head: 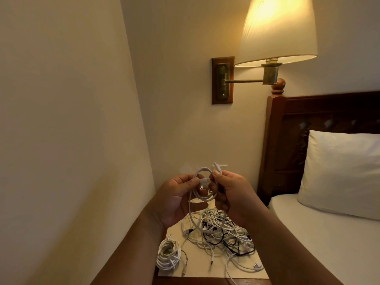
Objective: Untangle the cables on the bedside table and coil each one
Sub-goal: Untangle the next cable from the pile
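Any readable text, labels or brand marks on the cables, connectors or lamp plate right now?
None can be read.
White cable held in both hands, its connectors: no marking visible.
Brass wall plate of the lamp: no lettering visible.
Tangled pile of white and black cables: plugs too small to tell.

The bench (207, 271) is hemmed in: wall (72, 140) close on the left, headboard post (271, 140) and bed (320, 233) on the right. A tangled cable heap (224, 233) fills its middle and right, a coiled white cable (168, 255) its near left. Between them a narrow bare strip runs. Overhead, the wall lamp (275, 31) hangs well above.
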